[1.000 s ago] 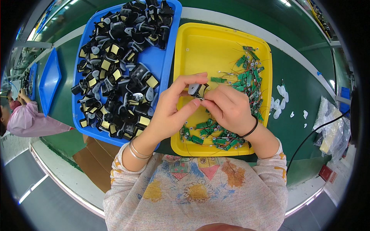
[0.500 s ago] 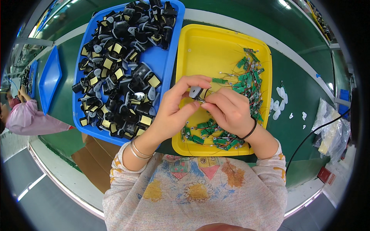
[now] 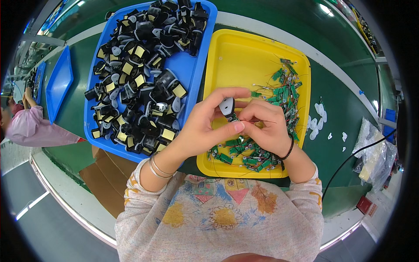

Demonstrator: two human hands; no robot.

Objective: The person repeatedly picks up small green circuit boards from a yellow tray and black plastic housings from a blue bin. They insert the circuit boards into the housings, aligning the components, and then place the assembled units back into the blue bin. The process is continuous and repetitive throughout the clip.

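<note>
Over the yellow tray (image 3: 231, 48), my left hand (image 3: 207, 124) is closed round a small black plastic housing with a grey end piece (image 3: 227, 106). Its thumb presses from below. At the housing's lower end shows a bit of a small green circuit board (image 3: 234, 117). My right hand (image 3: 267, 127) pinches at that board, and a thin dark wire sticks out by its fingers. The fingertips of both hands meet there and partly hide the parts. Several green circuit boards with wires (image 3: 262, 161) lie in the yellow tray, along its right side and near edge.
To the left, a blue tray (image 3: 196, 78) holds many black housings with cream pads. White flat pieces (image 3: 322, 113) and a clear plastic bag (image 3: 371, 148) lie on the green table at right, near a black cable (image 3: 349, 159). A co-worker in a pink sleeve (image 3: 37, 129) sits far left.
The housing has turned in my left hand and sits slightly lower and to the right. My right fingers have shifted closer against my left thumb. The view has moved slightly.
</note>
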